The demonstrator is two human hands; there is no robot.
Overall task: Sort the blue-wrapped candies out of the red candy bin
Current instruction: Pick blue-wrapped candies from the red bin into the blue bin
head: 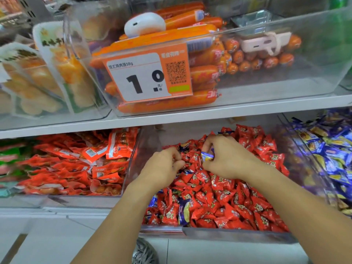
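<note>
A clear bin (238, 235) on the lower shelf is heaped with red-wrapped candies (238, 197). My right hand (226, 157) is over the middle of the heap and pinches a blue-and-yellow wrapped candy (206, 156). My left hand (162, 168) is curled just to its left, fingertips down in the red candies; whether it holds one I cannot tell. More blue-wrapped candies lie in the heap: one near the front (183, 211), one at the front left (153, 201), one at the back (185, 145).
A clear bin of blue and yellow candies (327, 153) stands to the right. Left is a bin of red snack packs (80, 161). The shelf above (190, 113) carries a bin of orange sausages with a price tag (146, 77).
</note>
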